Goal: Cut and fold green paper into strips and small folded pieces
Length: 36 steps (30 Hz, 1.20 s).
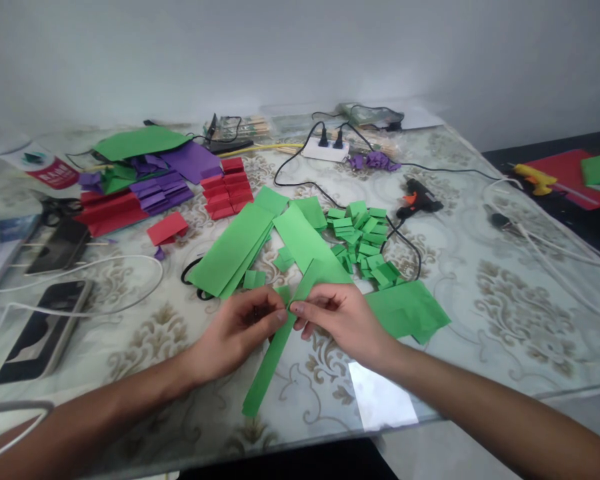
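Between my two hands is a green paper strip [273,363], its lower end slanting down toward the table's front edge. My left hand [247,323] pinches it near its upper part, thumb against fingers. Close beside it, my right hand [335,317] also pinches the strip between thumb and finger. Broad green paper sheets [237,247] lie stacked just beyond my left hand, over black scissor handles [193,273] that partly show. More green paper [410,310] lies by my right wrist. Small folded green paper pieces [363,243] are heaped beyond my right hand.
Red folded strips [227,190] and purple paper [190,161] lie at the back left. A phone [45,330] and white cables are at left. A black glue gun [420,199] and white power strip [325,150] stand behind; a yellow glue gun [535,179] is far right.
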### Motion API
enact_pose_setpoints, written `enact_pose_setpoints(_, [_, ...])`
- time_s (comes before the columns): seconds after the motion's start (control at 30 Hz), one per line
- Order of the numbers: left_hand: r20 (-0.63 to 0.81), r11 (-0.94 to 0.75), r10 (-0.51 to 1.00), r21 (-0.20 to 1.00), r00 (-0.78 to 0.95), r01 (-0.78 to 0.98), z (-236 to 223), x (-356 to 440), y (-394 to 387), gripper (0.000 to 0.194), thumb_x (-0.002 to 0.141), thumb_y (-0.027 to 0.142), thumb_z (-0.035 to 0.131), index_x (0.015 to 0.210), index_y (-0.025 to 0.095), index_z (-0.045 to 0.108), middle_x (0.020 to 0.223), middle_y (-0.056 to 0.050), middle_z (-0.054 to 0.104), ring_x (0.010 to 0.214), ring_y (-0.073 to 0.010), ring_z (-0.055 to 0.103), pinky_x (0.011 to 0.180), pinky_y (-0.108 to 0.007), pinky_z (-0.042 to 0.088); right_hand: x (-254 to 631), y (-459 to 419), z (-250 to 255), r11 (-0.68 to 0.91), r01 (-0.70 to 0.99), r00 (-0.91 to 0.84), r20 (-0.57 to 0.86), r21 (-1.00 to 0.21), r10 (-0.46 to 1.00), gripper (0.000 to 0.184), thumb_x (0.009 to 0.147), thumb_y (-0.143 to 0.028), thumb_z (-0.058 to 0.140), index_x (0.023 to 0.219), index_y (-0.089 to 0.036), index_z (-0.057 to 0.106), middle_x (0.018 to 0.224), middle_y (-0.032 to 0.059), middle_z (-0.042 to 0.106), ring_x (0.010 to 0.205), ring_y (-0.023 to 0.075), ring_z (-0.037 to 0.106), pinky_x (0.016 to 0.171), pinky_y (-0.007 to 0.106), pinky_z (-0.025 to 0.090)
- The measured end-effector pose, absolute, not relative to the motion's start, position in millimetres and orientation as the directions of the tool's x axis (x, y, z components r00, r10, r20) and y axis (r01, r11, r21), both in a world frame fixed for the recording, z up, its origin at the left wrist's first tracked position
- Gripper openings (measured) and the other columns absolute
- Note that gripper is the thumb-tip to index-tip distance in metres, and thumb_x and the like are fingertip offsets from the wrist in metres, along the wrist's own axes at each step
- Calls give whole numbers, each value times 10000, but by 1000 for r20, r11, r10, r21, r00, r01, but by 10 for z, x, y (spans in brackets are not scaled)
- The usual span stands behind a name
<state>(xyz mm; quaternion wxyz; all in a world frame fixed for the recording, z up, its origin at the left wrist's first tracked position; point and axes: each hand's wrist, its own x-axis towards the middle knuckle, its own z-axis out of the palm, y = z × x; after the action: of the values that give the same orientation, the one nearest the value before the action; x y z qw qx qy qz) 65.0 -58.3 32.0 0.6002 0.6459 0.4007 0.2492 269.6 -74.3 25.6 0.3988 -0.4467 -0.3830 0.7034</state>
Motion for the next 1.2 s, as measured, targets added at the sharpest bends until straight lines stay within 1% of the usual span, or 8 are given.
enact_pose_setpoints(0.2, [-148,40,823,978,548,205,302,641,-558,267,990,372,602,843,150,626,749,6,546,700,-128,462,632,-250,370,2697,-745,241,-365,-281,-312,-275,-887,909,349,733,-453,892,716,-150,720,662,23,718,586,126,658,591,259,574])
enact_pose_setpoints(0.37, [-199,131,781,979,592,156,332,646,-541,284,1010,377,585,840,152,619,732,9,554,686,-123,498,644,-249,400,2708,-725,225,-398,-405,-400,-232,-823,887,302,760,-388,890,748,-160,692,687,-10,659,654,136,672,582,251,587])
enact_pose_setpoints(0.53, [-200,184,750,979,630,92,307,650,-527,296,1009,393,608,840,150,629,771,-7,608,698,-120,559,670,-244,456,2728,-708,169,-442,-448,-472,-214,-777,855,256,789,-349,879,815,-153,715,732,-9,656,684,129,678,629,257,607])
enact_pose_setpoints(0.67, [-203,213,791,976,577,50,265,669,-542,251,966,390,685,898,156,624,753,4,613,652,-107,560,607,-220,463,2738,-700,149,-427,-424,-467,-211,-799,859,259,793,-359,874,823,-152,720,754,-4,669,699,129,685,642,255,609])
enact_pose_setpoints(0.8, [-188,201,833,979,520,33,243,686,-558,231,937,368,729,935,166,617,736,24,588,625,-92,549,562,-195,448,2733,-691,152,-400,-366,-417,-235,-840,878,311,725,-384,914,822,-160,720,762,-4,681,706,131,677,622,247,601])
enact_pose_setpoints(0.9, [-187,183,836,981,516,58,231,683,-565,227,934,370,733,939,165,637,788,10,609,662,-94,558,582,-199,446,2724,-692,146,-381,-344,-372,-248,-858,895,346,674,-388,941,814,-169,713,730,-10,681,708,134,673,607,236,583])
enact_pose_setpoints(1.07, [-184,136,855,982,486,133,205,666,-561,240,905,371,766,909,168,639,844,-4,609,760,-118,551,660,-232,432,2716,-703,140,-360,-305,-331,-256,-882,908,384,652,-413,944,850,-177,715,731,-13,674,677,128,637,600,248,559])
enact_pose_setpoints(1.2, [-179,150,854,984,489,98,218,668,-547,267,876,353,795,847,163,608,803,10,566,736,-113,507,643,-231,402,2716,-702,169,-336,-246,-294,-261,-909,920,393,648,-424,943,821,-174,693,711,-29,636,645,105,573,591,235,491])
